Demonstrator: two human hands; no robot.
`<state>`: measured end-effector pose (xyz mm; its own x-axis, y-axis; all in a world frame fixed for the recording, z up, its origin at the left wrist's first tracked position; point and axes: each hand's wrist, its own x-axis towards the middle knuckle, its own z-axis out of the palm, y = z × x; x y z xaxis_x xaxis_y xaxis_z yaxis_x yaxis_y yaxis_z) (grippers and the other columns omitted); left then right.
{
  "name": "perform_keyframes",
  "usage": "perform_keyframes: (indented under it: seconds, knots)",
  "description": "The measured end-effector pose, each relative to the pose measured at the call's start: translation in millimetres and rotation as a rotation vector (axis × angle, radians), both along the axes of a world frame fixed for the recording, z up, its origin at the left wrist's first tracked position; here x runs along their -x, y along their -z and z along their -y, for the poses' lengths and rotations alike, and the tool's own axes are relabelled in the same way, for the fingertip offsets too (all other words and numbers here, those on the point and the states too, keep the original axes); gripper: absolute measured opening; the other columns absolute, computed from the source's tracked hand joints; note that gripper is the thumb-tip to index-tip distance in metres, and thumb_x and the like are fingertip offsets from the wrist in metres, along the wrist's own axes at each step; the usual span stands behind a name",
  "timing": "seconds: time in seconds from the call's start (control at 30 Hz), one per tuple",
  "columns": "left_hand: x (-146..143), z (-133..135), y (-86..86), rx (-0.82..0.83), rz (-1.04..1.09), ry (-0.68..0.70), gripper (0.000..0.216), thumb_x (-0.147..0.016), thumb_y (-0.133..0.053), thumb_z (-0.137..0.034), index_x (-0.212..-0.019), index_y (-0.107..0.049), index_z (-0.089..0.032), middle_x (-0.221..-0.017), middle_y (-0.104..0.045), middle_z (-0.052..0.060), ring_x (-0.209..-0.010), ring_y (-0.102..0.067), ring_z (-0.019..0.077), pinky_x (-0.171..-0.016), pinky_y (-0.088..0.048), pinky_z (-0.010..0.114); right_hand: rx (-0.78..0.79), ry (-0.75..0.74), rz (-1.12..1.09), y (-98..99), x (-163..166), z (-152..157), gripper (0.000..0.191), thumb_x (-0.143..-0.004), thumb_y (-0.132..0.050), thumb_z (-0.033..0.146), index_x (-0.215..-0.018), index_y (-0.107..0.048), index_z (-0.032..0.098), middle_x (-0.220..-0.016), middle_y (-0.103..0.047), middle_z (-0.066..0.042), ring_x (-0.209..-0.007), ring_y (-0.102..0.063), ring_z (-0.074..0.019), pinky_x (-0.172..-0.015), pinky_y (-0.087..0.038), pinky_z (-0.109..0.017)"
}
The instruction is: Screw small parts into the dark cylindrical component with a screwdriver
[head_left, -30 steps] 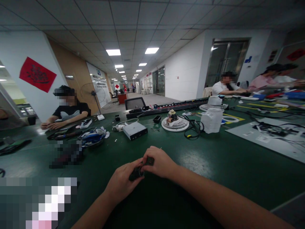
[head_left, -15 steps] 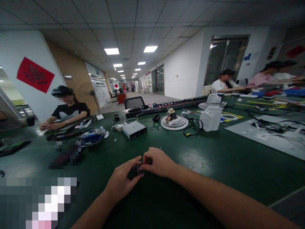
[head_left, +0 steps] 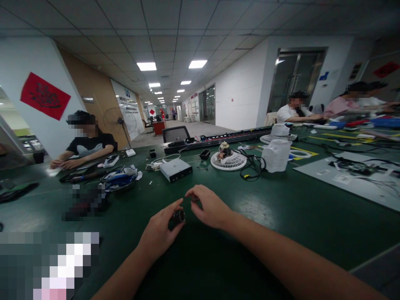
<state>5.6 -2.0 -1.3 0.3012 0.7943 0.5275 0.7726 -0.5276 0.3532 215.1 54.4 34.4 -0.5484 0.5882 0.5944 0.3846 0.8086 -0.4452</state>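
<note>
Between the thumb and fingers of my left hand [head_left: 158,228] is a small black cylindrical part [head_left: 179,216]. Its round end, edged by a pale ring, faces right. My right hand [head_left: 210,207] is just beside it, a small gap away, its fingers curled in a pinch. A small dark brownish piece [head_left: 194,198] shows between those fingertips, mostly covered, so its kind is unclear. Both hands are low over the green table [head_left: 225,266].
Ahead lie a grey disc drive [head_left: 176,170], a small black box [head_left: 205,154], a white fan guard with a motor [head_left: 229,159], black cables [head_left: 251,168] and a white plastic housing [head_left: 276,155]. At right is a pale panel [head_left: 350,179]. People sit left and far right.
My right hand has drawn slightly away from the cylindrical part, opening a gap between the two hands. The part's ringed end is now more exposed. My left hand still holds it in nearly the same place.
</note>
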Motion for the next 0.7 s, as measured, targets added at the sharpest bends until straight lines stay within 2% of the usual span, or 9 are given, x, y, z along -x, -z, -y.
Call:
perform_keyframes:
  seconds: [0.13,0.23,0.33,0.5,0.57,0.7]
  knots:
    - [6,-5,1.9,0.022,0.059,-0.087,0.067,-0.081,-0.068,-0.018,-0.141,-0.041,-0.03,-0.112,-0.071,0.0,-0.096,-0.071,0.0189,-0.091,-0.057,0.038,0.04,-0.012,-0.225,2.2,-11,-17,0.018,-0.096,-0.048,0.025,-0.095,-0.064,0.017,-0.096,-0.059,-0.007,-0.092,-0.057,-0.0184,-0.084,-0.045,-0.033]
    - [8,-7,1.2,0.044,0.093,-0.115,0.067,-0.081,-0.068,-0.02,-0.141,-0.04,-0.03,-0.112,-0.071,0.001,-0.094,-0.071,0.0193,-0.089,-0.058,0.04,0.204,-0.019,-0.475,5.7,-13,-26,0.032,-0.099,-0.043,0.041,-0.085,-0.061,0.018,-0.085,-0.058,-0.004,-0.078,-0.056,-0.0156,-0.073,-0.047,-0.029]
    - [6,-6,-0.5,0.06,0.122,-0.113,0.066,-0.079,-0.069,-0.021,-0.139,-0.042,-0.029,-0.111,-0.071,0.002,-0.092,-0.071,0.0191,-0.087,-0.058,0.039,0.384,-0.101,-0.653,8.7,-10,-28,0.039,-0.096,-0.046,0.051,-0.079,-0.058,0.018,-0.073,-0.056,-0.001,-0.065,-0.054,-0.0131,-0.061,-0.046,-0.025]
    - [2,-2,-1.8,0.068,0.132,-0.076,0.067,-0.079,-0.07,-0.02,-0.139,-0.042,-0.03,-0.109,-0.071,-0.001,-0.089,-0.071,0.0171,-0.085,-0.058,0.035,0.453,-0.266,-0.534,12.3,-4,-22,0.033,-0.092,-0.056,0.048,-0.084,-0.062,0.017,-0.074,-0.062,-0.002,-0.067,-0.06,-0.014,-0.066,-0.049,-0.028]
    - [2,-1,-1.3,0.073,0.125,-0.045,0.067,-0.079,-0.07,-0.02,-0.139,-0.042,-0.031,-0.109,-0.071,-0.001,-0.089,-0.071,0.0162,-0.085,-0.058,0.033,0.431,-0.277,-0.476,12.4,-4,-19,0.03,-0.093,-0.056,0.046,-0.087,-0.063,0.017,-0.075,-0.064,-0.002,-0.069,-0.062,-0.0147,-0.069,-0.05,-0.029]
    - [3,0,-0.3,0.075,0.117,-0.07,0.066,-0.08,-0.069,-0.022,-0.139,-0.042,-0.031,-0.108,-0.071,-0.002,-0.087,-0.071,0.016,-0.082,-0.058,0.032,0.389,-0.268,-0.377,8.8,-5,-15,0.027,-0.093,-0.057,0.042,-0.086,-0.063,0.016,-0.075,-0.066,-0.003,-0.07,-0.064,-0.0155,-0.069,-0.05,-0.029]
